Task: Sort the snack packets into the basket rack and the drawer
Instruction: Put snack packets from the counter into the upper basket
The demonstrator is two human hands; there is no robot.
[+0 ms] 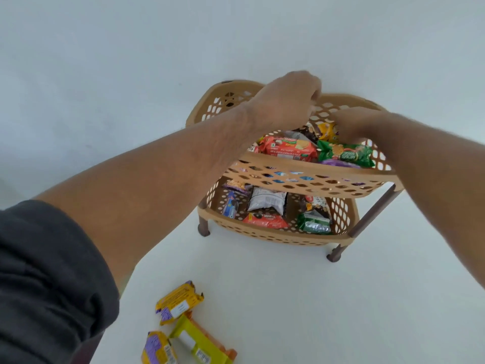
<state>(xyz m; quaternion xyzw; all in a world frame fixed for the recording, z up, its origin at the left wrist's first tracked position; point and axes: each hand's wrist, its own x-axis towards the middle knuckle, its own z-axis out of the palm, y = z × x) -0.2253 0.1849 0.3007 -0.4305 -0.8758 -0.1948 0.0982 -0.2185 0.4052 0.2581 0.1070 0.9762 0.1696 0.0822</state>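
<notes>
A tan perforated basket rack [301, 177] stands on the white surface with its tiers stacked. The middle tier holds a red packet [287, 149], a green packet [346, 153] and others. Several more packets lie in the bottom tier [262, 233], among them a grey one [266, 202]. My left hand [286, 101] hovers over the middle tier with its fingers curled; what it holds is hidden. My right hand [360, 124] reaches into the same tier, fingers on a yellow packet [326, 131]. Three loose packets lie near me: a yellow one [179, 302], a yellow-green one [198, 341] and a purple-yellow one [157, 348].
The rack's top tier [223, 101] sits behind my left hand, against a plain pale wall. Dark brown legs [204, 228] and a post [372, 212] carry the rack. White surface stretches between the rack and the loose packets. No drawer is in view.
</notes>
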